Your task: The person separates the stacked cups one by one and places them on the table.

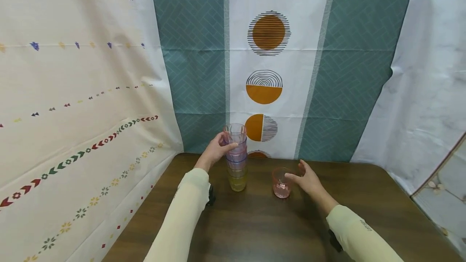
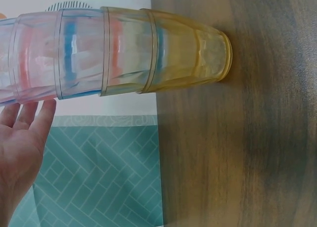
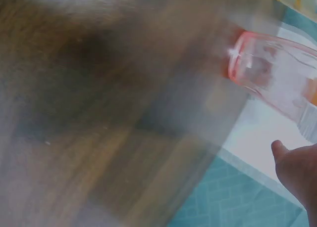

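A tall stack of nested clear plastic cups (image 1: pixel 236 159), tinted pink, blue and yellow, stands upright on the table with a yellow cup (image 2: pixel 185 51) at its base. My left hand (image 1: pixel 217 151) holds the stack near its top, thumb across the front and fingers at its left side. To the right stands a single pink cup (image 1: pixel 282 188), upright on the table. Beside its rim is my right hand (image 1: pixel 310 180), thumb and fingers spread. A gap shows between that hand (image 3: pixel 299 170) and the cup in the right wrist view.
The brown wooden table (image 1: pixel 255 229) ends at a hanging green and white cloth (image 1: pixel 196 104) just behind the cups. A cream patterned cloth (image 1: pixel 91 140) hangs on the left side, and a pale marbled one (image 1: pixel 418 104) on the right.
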Available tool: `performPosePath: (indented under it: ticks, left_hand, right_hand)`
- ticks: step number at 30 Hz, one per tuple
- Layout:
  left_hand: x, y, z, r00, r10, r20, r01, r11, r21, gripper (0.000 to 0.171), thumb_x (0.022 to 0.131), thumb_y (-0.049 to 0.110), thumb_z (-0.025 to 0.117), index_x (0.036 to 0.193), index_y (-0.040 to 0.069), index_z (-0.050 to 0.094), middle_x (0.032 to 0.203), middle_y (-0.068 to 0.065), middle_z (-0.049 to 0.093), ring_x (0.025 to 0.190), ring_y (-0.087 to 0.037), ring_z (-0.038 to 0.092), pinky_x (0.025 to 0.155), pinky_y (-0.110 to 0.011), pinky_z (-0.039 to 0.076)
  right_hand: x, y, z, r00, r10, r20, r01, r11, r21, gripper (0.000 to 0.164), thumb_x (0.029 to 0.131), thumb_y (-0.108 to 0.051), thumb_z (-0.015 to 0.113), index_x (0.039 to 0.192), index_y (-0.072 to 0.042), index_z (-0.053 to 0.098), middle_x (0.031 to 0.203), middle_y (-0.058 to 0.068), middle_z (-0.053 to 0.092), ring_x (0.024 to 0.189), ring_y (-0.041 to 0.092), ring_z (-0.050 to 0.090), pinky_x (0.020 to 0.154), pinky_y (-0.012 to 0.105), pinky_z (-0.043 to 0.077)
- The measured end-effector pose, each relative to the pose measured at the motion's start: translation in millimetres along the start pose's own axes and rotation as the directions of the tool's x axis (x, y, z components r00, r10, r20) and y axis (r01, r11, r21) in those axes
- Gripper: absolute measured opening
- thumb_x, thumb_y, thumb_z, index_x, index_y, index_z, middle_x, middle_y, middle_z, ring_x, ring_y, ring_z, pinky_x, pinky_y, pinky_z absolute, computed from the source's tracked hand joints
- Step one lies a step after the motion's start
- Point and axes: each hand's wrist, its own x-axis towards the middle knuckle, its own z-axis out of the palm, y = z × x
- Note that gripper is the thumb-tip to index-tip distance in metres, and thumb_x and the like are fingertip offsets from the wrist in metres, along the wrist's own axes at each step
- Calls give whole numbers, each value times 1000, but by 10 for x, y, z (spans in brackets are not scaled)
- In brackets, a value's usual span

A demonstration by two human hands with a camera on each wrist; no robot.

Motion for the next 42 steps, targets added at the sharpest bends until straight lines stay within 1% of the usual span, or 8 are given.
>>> performPosePath:
  ticks: [5, 12, 17, 25, 27, 32, 34, 42]
  left_hand:
    - [0, 1, -7, 1000, 14, -3, -14, 1000, 10, 53, 88, 36, 77, 124, 10, 47, 149, -9, 46, 131, -29, 48, 111, -47, 38]
    - [5, -18, 0, 1000, 6, 4, -6, 1000, 22, 51, 88, 40, 76, 123, 13, 49, 139, -11, 55, 126, -28, 52, 110, -47, 38]
    - [4, -28, -19, 1000, 1, -1, 0, 998, 56, 48, 88, 43, 75, 114, 13, 50, 133, -10, 57, 122, -29, 52, 108, -47, 40]
    - [10, -4, -24, 1000, -4, 30, 3, 999, 47, 53, 88, 43, 74, 124, 11, 51, 126, -11, 59, 116, -28, 53, 106, -47, 42]
    - [-11, 44, -24, 999, -10, 45, 9, 999, 40, 52, 90, 39, 74, 125, 9, 50, 125, -12, 59, 115, -29, 53, 106, -47, 42]
    - [8, -5, -37, 997, 6, 76, -7, 1000, 14, 66, 90, 23, 75, 143, 6, 40, 138, -17, 54, 126, -33, 52, 110, -47, 38]
    - [35, -69, -28, 997, 24, 79, -25, 1000, 8, 74, 90, 20, 75, 150, 7, 33, 143, -18, 52, 130, -33, 50, 110, -47, 38]
    - [36, -94, -18, 998, 18, 65, -20, 999, 33, 73, 85, 25, 80, 146, 11, 43, 138, -12, 56, 126, -31, 54, 108, -49, 40]
  right_hand:
    - [-5, -208, -71, 1000, -26, -9, 26, 1000, -15, 107, 89, -47, 73, 157, 2, 6, 159, 29, 18, 144, 47, 21, 114, 55, 26]
    - [57, -463, -128, 998, -66, -24, 65, 997, -29, 113, 84, -59, 71, 157, 0, 8, 160, 26, 20, 145, 44, 23, 114, 54, 28]
    - [122, -653, -86, 994, -103, -33, 102, 995, -13, 108, 85, -54, 74, 157, -1, 15, 160, 21, 24, 145, 40, 26, 114, 52, 30]
    - [189, -963, -31, 991, -132, -32, 132, 991, -7, 100, 86, -50, 74, 157, -5, 19, 161, 16, 26, 143, 39, 30, 113, 52, 31]
    - [205, -1028, -15, 991, -134, -22, 134, 991, 0, 98, 87, -49, 73, 157, -5, 20, 161, 15, 27, 143, 39, 31, 113, 52, 32]
    - [248, -1211, 94, 989, -150, -6, 150, 988, 18, 92, 90, -44, 72, 157, -6, 22, 160, 16, 27, 143, 39, 31, 111, 52, 34]
    - [259, -1280, 146, 986, -164, -2, 164, 986, 21, 92, 90, -44, 72, 157, -6, 22, 160, 16, 27, 143, 38, 31, 111, 52, 35]
    - [342, -1512, 387, 981, -194, 28, 193, 980, 43, 90, 89, -45, 73, 157, -9, 26, 158, 15, 32, 143, 34, 33, 111, 50, 36]
